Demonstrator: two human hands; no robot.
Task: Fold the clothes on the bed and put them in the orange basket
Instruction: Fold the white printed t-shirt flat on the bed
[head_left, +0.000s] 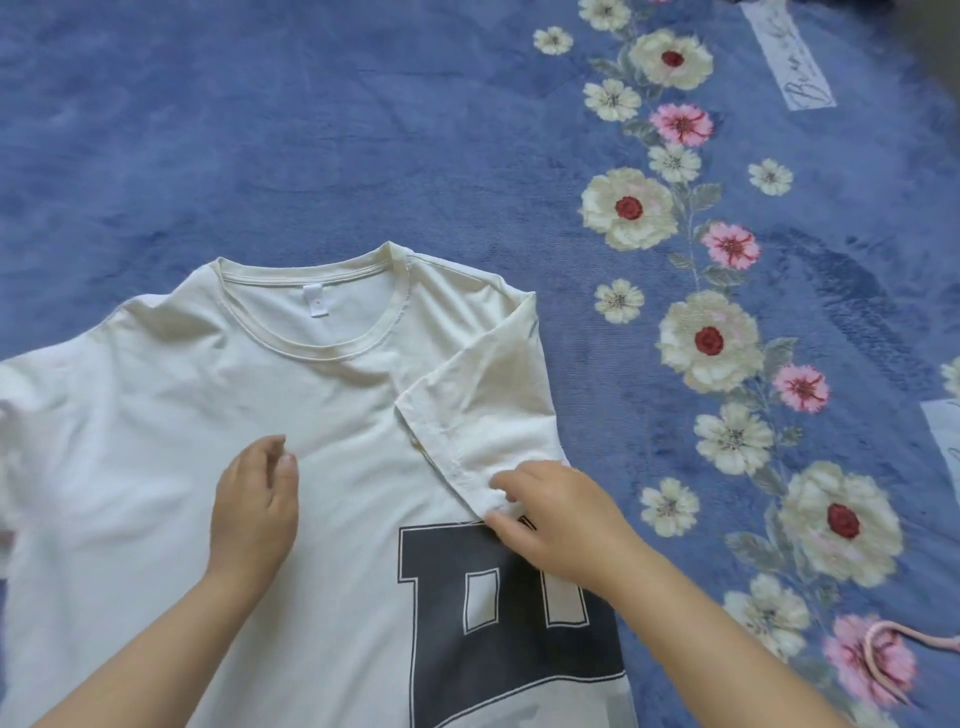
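Right hand (550, 514) pinching the folded-in sleeve (483, 415) of a white T-shirt (208, 395) spread on the bed (260, 130).

Left hand (254, 504) hovers over the shirt's chest with fingers loosely relaxed, holding nothing. The shirt lies face up at the near left, its dark block print (498, 623) beneath the right wrist. A pink cord (883, 649) lies on the blue floral cover at the near right.
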